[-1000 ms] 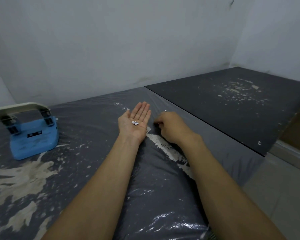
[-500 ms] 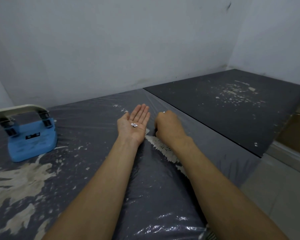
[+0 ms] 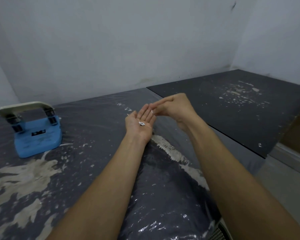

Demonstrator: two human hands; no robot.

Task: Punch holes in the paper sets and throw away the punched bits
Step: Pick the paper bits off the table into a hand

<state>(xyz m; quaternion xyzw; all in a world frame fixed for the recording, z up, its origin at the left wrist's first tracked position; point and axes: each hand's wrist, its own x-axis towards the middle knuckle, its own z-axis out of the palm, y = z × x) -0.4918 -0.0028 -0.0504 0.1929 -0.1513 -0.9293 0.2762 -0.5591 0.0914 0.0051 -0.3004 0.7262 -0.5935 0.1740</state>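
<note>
Left hand point(image 3: 142, 124) flat, palm up, cupping small white punched paper bits point(image 3: 141, 123) as tray. Right hand point(image 3: 171, 108) above fingertips, pinching one white bit point(image 3: 152, 111), likely for deposit. Blue plastic hole punch point(image 3: 35, 130) idle near table's far-left corner.

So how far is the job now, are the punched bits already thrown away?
Not yet. The hole punch stands aside on the covered table, and no paper is in view, so punching looks finished. The left hand lies open, holding a few punched bits; the right hand brings another bit above it. Throwing them away is left.
</note>
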